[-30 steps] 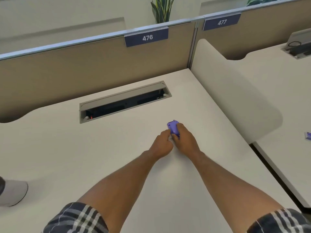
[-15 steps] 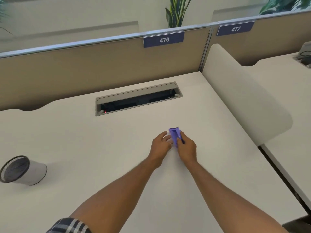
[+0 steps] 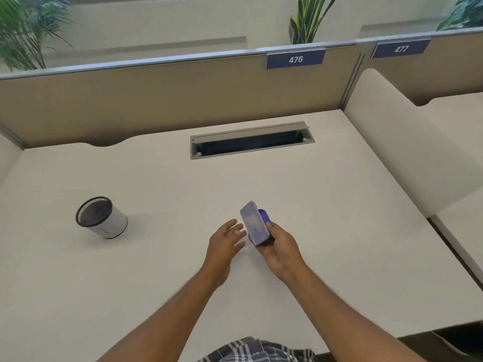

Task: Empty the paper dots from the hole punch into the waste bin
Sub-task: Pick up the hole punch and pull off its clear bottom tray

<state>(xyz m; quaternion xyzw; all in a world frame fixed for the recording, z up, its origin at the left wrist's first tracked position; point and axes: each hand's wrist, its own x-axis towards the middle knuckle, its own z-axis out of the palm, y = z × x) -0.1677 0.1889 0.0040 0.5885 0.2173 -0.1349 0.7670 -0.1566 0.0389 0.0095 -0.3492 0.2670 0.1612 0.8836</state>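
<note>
My right hand [image 3: 281, 248] grips a purple hole punch [image 3: 254, 223] above the middle of the desk, tilted so its pale flat underside faces me. My left hand [image 3: 224, 242] hovers just left of the punch with fingers spread, holding nothing. A small round waste bin [image 3: 109, 226] with a black mesh rim and pale wall stands on the desk to the left, well apart from both hands.
A white desk [image 3: 339, 231] carries an open cable tray slot [image 3: 251, 142] at the back. Beige partitions with number plates 476 and 477 close the far side. A rounded white divider [image 3: 407, 142] bounds the right. Plants stand behind the partition.
My right hand has lifted the hole punch off the desk and turned its underside up. My left hand has let go and opened. The view swung left, bringing the bin fully into sight.
</note>
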